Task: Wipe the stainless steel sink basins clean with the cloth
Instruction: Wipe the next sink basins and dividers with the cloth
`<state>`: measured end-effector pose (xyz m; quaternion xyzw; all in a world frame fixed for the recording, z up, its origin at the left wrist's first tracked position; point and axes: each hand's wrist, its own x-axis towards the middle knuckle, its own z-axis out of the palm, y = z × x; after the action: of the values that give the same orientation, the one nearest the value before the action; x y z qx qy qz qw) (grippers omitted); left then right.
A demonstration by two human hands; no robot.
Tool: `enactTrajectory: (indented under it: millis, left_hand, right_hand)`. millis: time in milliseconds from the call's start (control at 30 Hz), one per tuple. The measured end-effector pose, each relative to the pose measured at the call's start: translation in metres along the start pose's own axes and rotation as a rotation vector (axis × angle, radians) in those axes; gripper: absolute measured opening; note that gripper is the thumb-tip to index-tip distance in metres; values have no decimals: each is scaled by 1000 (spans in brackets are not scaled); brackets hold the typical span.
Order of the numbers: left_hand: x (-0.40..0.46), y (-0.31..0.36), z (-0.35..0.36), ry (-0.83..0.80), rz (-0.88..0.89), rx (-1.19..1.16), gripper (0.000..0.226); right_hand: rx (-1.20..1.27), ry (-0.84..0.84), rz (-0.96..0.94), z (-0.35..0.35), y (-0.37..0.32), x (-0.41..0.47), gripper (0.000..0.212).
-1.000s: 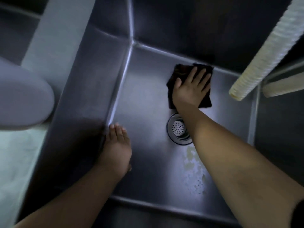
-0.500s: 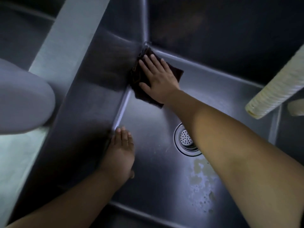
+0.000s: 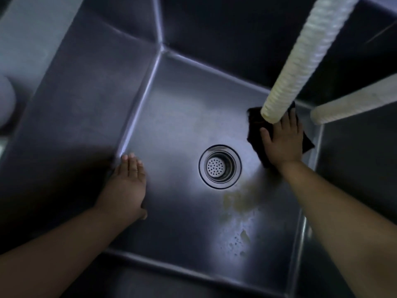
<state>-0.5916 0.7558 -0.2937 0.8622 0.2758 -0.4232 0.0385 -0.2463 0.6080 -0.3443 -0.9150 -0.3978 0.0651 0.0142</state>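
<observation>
Hands: two, bare, both down inside the sink basin [image 3: 90,108]. Right hand [image 3: 282,143]: fingers straight and spread, palm flat, pressing the cloth [image 3: 254,125] against the basin floor; fingertips partly hidden behind the hose end. Left hand [image 3: 129,186]: fingers straight and together, released, holding nothing, resting flat on the basin floor with its fingertips at the seam of the left wall. Cloth: dark, crumpled, lying on the basin floor to the right of the drain [image 3: 219,166] and slightly beyond it, near the far right corner; edges show on both sides of the right hand. Drain: round, steel-rimmed, with a perforated strainer cup, set in the basin floor between the two hands, nearer the right one. Stains [image 3: 238,214]: pale yellowish patches and specks on the floor just on the near side of the drain, trailing toward the near wall. Hose [image 3: 300,61]: pale, ribbed, entering from the upper right above the basin, its open end hanging over the cloth, right of the drain. Second pale tube [image 3: 354,104]: similar, further right of the drain, at the right wall. Basin: stainless steel, square-cornered, dimly lit, with bright seams.
</observation>
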Motion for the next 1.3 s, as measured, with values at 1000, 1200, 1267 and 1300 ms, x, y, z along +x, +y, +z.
enactTrajectory:
  millis: [1000, 1200, 1267, 1300]
  left_hand:
    - [-1, 3, 4, 77, -3, 45, 128]
    - [2, 1, 9, 74, 9, 38, 130]
    - [1, 2, 8, 71, 7, 38, 129]
    - [0, 2, 8, 71, 7, 40, 129]
  right_hand:
    - [-7, -86, -373, 42, -197, -115, 75]
    - [-1, -76, -179, 34, -173, -51, 75]
    - [-15, -52, -92, 30, -158, -40, 75]
    - [-26, -44, -47, 28, -149, -36, 75]
